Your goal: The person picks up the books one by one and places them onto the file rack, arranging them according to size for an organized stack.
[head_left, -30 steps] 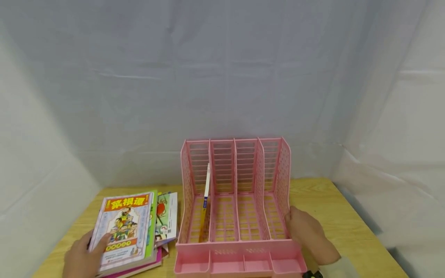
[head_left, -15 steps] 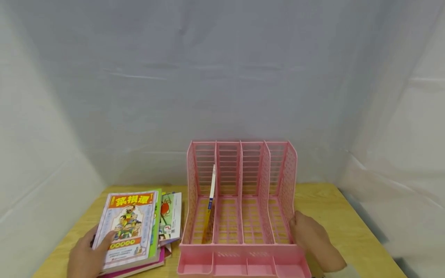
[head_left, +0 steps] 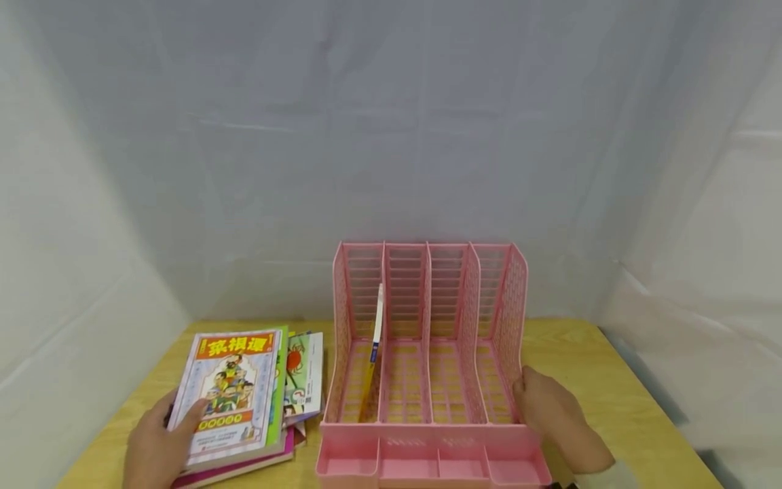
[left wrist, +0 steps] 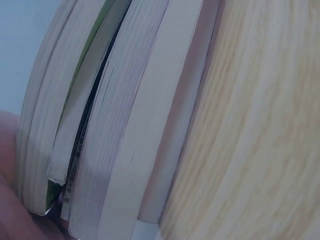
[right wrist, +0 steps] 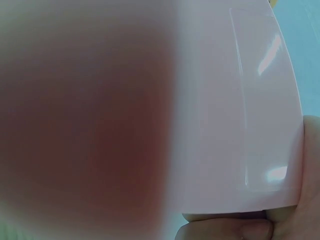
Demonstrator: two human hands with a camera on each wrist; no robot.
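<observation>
In the head view, my left hand (head_left: 160, 441) holds the left edge of a book stack, thumb on the top book (head_left: 235, 380), which has a red title band and cartoon figures. Page edges of the stacked books (left wrist: 120, 125) fill the left wrist view, with fingers (left wrist: 12, 215) at the upper books. How many books the hand grips is hidden. My right hand (head_left: 552, 411) grips the lower right side of a pink desk organizer (head_left: 427, 432). Fingers (right wrist: 225, 229) curl at its pink wall (right wrist: 270, 125) in the right wrist view; a large blur covers the left part.
One thin book (head_left: 371, 360) leans upright in the organizer's leftmost compartment. A book with a red crab (head_left: 305, 373) sticks out right of the stack. The wooden table (head_left: 562, 346) is enclosed by pale sheets (head_left: 391, 136) at the back and sides.
The head view has shifted slightly, so everything appears a little farther right. Both hands, the book stack and the organizer keep their places on the table.
</observation>
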